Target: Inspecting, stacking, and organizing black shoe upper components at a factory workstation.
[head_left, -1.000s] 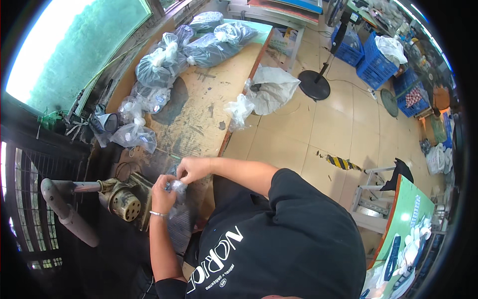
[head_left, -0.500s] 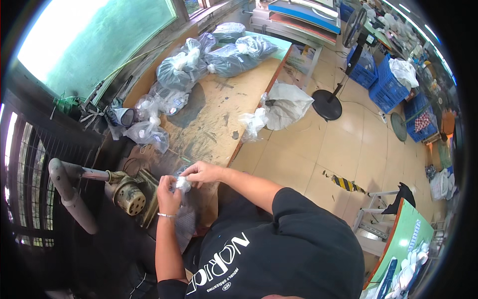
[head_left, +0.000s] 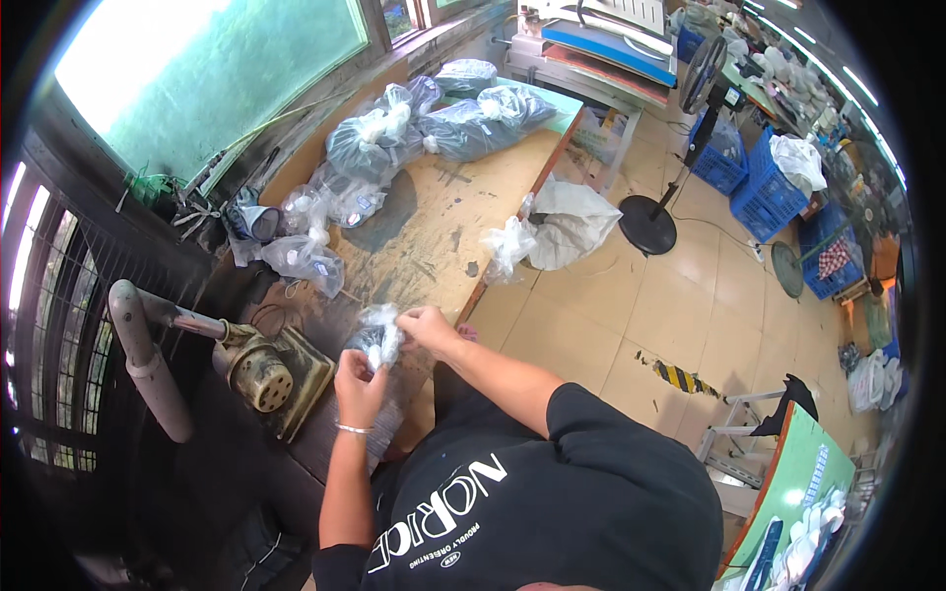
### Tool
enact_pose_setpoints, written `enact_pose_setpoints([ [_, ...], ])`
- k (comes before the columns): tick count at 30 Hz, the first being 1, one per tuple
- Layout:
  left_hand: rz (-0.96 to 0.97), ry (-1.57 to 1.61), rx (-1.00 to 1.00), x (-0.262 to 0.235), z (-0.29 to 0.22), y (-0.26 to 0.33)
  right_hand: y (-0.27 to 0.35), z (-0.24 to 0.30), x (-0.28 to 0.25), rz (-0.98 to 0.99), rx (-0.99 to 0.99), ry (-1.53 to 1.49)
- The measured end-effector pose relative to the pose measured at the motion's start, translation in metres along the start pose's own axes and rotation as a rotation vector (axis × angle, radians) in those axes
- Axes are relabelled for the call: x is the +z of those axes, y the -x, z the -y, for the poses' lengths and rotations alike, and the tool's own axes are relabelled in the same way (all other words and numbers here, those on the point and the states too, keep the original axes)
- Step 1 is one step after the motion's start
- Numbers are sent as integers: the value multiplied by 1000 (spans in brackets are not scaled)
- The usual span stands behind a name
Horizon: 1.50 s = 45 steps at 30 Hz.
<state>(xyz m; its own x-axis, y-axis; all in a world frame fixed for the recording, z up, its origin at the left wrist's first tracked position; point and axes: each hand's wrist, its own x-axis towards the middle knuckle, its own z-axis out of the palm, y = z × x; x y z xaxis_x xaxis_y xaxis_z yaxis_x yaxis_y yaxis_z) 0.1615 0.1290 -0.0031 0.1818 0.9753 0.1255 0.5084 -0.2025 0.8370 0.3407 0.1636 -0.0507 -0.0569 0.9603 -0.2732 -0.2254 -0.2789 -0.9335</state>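
A small clear plastic bag is held up between both hands over the near edge of the wooden workbench. The left hand is closed on the bag's lower near side, fingers curled around the plastic; a thin bracelet is worn on that wrist. The right hand is pinched on the bag's top right corner, fingertips touching the plastic. What is inside the bag cannot be made out, possibly small dark parts.

Just left of the hands, a worn metal hand press is mounted on the bench, with a long grey lever sticking out to the left. A second strip of clear plastic hangs below the left wrist, over the bench edge.

Farther along the bench, a pile of filled clear bags lies on the left side near the window. More large filled bags with dark contents are stacked at the far end. On the right edge of the bench, a crumpled small clear bag sits touching a bigger white sack that hangs off toward the floor.

On the tiled floor to the right, a standing fan is seen with its round base near the sack. Blue crates with white bags are stacked at the far right. A black and yellow striped strip lies on the tiles near the person's right shoulder. A black printed T-shirt is worn by the person.
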Motion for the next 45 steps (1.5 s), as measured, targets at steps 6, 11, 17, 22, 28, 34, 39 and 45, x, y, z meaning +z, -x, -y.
enact_pose_setpoints([
  [6, -319, 964, -384, -12, 13, -27, 40, 43, 11, 575, -256, -315],
  [11, -25, 496, -198, -53, -49, -48, 45, 69, 5, 713, -440, 33],
  [17, 202, -34, 93, -70, -92, -42, 3, 53, 35, 309, -1018, 646],
  [22, -277, 623, 191, -88, -108, -26, 8, 93, 50, 165, -906, 357],
  [28, -298, 328, 3, -17, 41, 9, 10, 122, 76, 224, -302, 84],
  [34, -218, 146, 281, -22, -10, -44, 27, 138, 45, 378, -747, 305],
  [39, -62, 173, 215, -43, -31, -51, -15, 109, 27, 497, -561, 352],
  [45, -214, 214, 207, -46, -27, -51, -26, 72, 41, 479, -427, 115],
])
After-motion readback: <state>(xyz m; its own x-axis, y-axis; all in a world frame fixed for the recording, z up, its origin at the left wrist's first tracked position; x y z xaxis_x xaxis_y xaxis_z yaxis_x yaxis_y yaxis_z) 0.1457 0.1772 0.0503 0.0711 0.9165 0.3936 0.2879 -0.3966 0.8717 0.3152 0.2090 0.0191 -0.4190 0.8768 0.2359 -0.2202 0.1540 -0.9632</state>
